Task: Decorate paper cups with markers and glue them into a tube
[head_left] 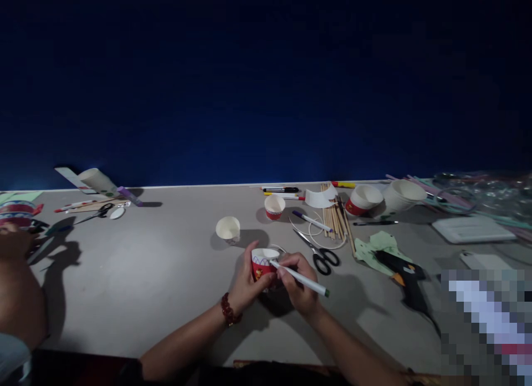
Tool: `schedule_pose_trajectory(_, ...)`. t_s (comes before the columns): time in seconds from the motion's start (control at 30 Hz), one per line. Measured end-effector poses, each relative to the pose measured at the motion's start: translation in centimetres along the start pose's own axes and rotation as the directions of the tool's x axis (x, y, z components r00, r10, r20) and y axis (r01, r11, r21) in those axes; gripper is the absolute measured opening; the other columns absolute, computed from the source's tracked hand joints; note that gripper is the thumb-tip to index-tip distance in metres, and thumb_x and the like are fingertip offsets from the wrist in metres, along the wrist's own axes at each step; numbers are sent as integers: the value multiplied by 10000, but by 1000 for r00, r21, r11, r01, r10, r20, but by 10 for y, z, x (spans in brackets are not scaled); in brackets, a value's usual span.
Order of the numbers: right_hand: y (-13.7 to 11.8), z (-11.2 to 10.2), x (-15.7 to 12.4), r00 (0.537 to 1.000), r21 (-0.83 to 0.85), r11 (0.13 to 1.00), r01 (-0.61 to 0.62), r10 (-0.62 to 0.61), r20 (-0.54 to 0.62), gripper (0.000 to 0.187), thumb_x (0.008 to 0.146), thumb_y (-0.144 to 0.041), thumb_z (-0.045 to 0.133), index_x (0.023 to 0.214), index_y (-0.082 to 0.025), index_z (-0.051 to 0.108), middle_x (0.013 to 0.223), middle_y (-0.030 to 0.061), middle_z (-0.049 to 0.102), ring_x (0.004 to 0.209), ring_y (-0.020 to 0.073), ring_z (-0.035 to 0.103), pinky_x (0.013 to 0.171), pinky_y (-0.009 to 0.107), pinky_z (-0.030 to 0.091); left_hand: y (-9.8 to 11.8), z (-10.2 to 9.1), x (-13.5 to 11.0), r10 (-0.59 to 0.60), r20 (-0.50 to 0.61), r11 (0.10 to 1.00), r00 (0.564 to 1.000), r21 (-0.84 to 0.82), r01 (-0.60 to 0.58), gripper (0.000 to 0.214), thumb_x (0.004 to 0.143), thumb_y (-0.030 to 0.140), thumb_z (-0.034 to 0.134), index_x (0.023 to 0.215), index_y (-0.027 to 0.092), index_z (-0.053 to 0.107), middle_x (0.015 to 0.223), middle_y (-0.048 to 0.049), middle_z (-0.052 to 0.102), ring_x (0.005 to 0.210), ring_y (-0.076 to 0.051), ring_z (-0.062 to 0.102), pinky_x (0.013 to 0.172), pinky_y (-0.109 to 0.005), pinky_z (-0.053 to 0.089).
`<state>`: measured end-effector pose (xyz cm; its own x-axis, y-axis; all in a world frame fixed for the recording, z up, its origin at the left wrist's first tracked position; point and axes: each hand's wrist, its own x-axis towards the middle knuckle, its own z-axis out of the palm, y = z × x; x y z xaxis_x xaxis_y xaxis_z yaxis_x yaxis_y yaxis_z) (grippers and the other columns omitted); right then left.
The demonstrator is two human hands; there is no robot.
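My left hand point(245, 283) is wrapped round a red and white paper cup point(261, 268), with purple zigzag lines along its white upper band. A white marker point(305, 279) with a green end is pinched in my right hand point(301, 289). Its tip is against or very near the cup's upper band; the exact contact is too small to tell. Behind my left hand stands a plain white paper cup point(228, 230). A smaller red and white cup point(275, 207) is farther back. Scissors point(324, 258) with black handles lie just beyond my right hand.
Wooden sticks point(334, 222), a purple-capped marker point(313, 222) and white cord lie behind the scissors. A black glue gun point(409, 278) rests by green paper point(380, 245) at right. Larger cups point(401, 197) stand at the back. Another person's arm point(20, 286) is at far left.
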<state>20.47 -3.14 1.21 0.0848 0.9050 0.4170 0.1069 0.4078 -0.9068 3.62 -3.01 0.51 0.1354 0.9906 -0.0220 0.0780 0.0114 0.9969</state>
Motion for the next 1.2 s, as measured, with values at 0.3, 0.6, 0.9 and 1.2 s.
schedule_pose_trajectory(0.3,3,0,0,1000,10,1000,-15,15,7,63,955,-278,653,901,-251,670,766,10,671,668,191,643,627,304,532,-2,0,0,-8,4,1000,1000,0,8,930,830,621,773,1546,188,367,1193,-107,662,1070,-308,650,954,-460,559)
schedule_pose_trajectory(0.6,4,-1,-1,1000,42,999,-20,20,5,96,949,-276,643,859,-244,652,741,13,649,656,193,621,606,305,514,-3,0,1,6,-12,1000,1000,14,-6,904,817,612,781,1527,211,389,1246,-109,635,1078,-299,636,984,-463,538)
schedule_pose_trajectory(0.9,3,-1,0,1000,23,1000,-15,15,1,85,941,-271,652,861,-241,653,740,11,651,667,195,634,622,309,530,0,1,1,-18,0,1000,1000,-24,18,919,814,612,785,1532,212,374,1206,-95,645,1016,-271,635,958,-431,534)
schedule_pose_trajectory(1.2,1,0,1,999,25,999,-44,44,-11,112,942,-316,659,854,-247,662,710,4,639,647,197,637,622,319,539,3,0,0,-25,10,1000,1000,-19,25,927,827,614,773,1542,204,349,1187,-93,642,1002,-272,637,931,-432,547)
